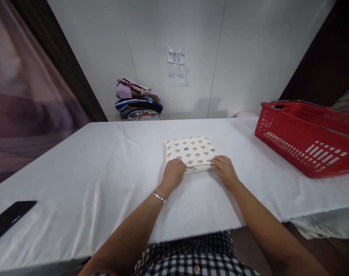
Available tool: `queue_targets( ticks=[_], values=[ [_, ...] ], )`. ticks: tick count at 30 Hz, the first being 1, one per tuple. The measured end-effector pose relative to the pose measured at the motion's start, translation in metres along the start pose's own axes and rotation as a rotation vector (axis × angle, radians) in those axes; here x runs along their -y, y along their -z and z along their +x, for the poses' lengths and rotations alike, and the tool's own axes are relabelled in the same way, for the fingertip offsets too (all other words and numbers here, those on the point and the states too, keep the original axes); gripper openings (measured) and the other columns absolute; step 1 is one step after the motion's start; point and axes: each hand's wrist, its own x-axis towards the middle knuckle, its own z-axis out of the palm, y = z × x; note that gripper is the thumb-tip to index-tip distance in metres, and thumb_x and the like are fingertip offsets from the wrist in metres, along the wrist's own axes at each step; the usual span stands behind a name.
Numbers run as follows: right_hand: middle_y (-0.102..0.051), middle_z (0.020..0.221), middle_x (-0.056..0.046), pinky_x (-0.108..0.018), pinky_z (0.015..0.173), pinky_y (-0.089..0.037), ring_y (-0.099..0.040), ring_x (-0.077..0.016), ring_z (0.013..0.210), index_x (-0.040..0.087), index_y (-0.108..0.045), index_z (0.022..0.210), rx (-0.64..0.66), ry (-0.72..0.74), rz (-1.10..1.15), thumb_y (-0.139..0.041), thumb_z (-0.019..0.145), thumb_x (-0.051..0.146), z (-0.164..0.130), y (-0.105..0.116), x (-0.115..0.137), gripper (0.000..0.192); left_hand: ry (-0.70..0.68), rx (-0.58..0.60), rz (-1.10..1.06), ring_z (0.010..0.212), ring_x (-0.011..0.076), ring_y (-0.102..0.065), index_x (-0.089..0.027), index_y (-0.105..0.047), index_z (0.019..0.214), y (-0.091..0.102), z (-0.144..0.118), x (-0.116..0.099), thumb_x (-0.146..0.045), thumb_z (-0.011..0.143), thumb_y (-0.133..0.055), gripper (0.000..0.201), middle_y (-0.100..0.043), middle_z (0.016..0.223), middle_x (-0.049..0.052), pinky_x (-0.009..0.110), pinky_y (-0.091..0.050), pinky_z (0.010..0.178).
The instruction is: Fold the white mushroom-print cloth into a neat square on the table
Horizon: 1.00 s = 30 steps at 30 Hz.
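A folded white cloth (194, 150) with a print of grey mushrooms and a few coloured ones lies flat on the table in front of me. Its near edge shows several stacked layers. My left hand (174, 173), with a silver bracelet at the wrist, holds the near left corner, fingers on top. At the near right corner my right hand (224, 170) pinches the edge in the same way. Both thumbs are largely hidden.
A white sheet (111, 172) covers the table. To the right stands a red plastic basket (301, 142). A pile of folded fabrics (139, 101) sits at the back left by the wall. A black phone-like slab (12, 218) lies at the left, and paper notes (176, 67) hang on the wall.
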Motion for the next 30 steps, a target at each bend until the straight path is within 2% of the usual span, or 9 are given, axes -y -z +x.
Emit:
queue_targets(
  ticks=[5, 10, 15, 19, 30],
  values=[
    [-0.065, 0.097, -0.007, -0.041, 0.084, -0.042, -0.053, -0.0227, 0.095, 0.022, -0.068, 0.098, -0.076, 0.101, 0.027, -0.048, 0.087, 0.021, -0.004, 0.0005, 0.001, 0.022, -0.046, -0.013, -0.007, 0.081, 0.0181, -0.053, -0.018, -0.061, 0.084, -0.005, -0.006, 0.003, -0.022, 0.092, -0.045, 0.019, -0.06, 0.084, 0.005, 0.035, -0.04, 0.078],
    [-0.064, 0.1, -0.007, -0.041, 0.084, -0.042, -0.054, -0.0223, 0.096, 0.022, -0.065, 0.104, -0.073, 0.123, 0.043, -0.053, 0.084, 0.019, -0.0046, 0.0019, 0.0027, 0.024, -0.044, -0.063, -0.032, 0.09, 0.0208, -0.054, -0.02, -0.061, 0.096, -0.0084, -0.006, 0.0058, -0.029, 0.088, -0.053, 0.014, -0.06, 0.087, 0.004, 0.036, -0.04, 0.081],
    [-0.065, 0.1, -0.007, -0.04, 0.083, -0.041, -0.055, -0.0222, 0.095, 0.023, -0.065, 0.106, -0.059, 0.121, 0.051, -0.051, 0.086, 0.021, -0.0036, 0.0001, 0.0013, 0.024, -0.024, -0.038, -0.019, 0.084, 0.0191, -0.054, -0.02, -0.063, 0.089, -0.0088, -0.0015, 0.0044, -0.026, 0.089, -0.052, 0.013, -0.06, 0.083, 0.003, 0.035, -0.04, 0.08],
    [-0.065, 0.1, -0.007, -0.04, 0.083, -0.041, -0.055, -0.0222, 0.095, 0.023, -0.067, 0.101, -0.057, 0.106, 0.027, -0.048, 0.089, 0.022, -0.0018, -0.0034, 0.0016, 0.022, -0.015, -0.065, -0.021, 0.08, 0.0175, -0.053, -0.02, -0.064, 0.085, -0.0085, 0.0, 0.0027, -0.024, 0.089, -0.051, 0.014, -0.059, 0.08, 0.003, 0.033, -0.04, 0.077],
    [-0.065, 0.099, -0.007, -0.038, 0.083, -0.041, -0.054, -0.0214, 0.094, 0.021, -0.065, 0.096, -0.105, 0.074, -0.004, -0.043, 0.09, 0.018, -0.0015, -0.0016, 0.0038, 0.023, -0.023, -0.065, 0.028, 0.083, 0.0194, -0.055, -0.021, -0.065, 0.09, -0.007, 0.0026, 0.0001, -0.028, 0.089, -0.051, 0.016, -0.061, 0.083, 0.004, 0.034, -0.039, 0.075]
  ],
)
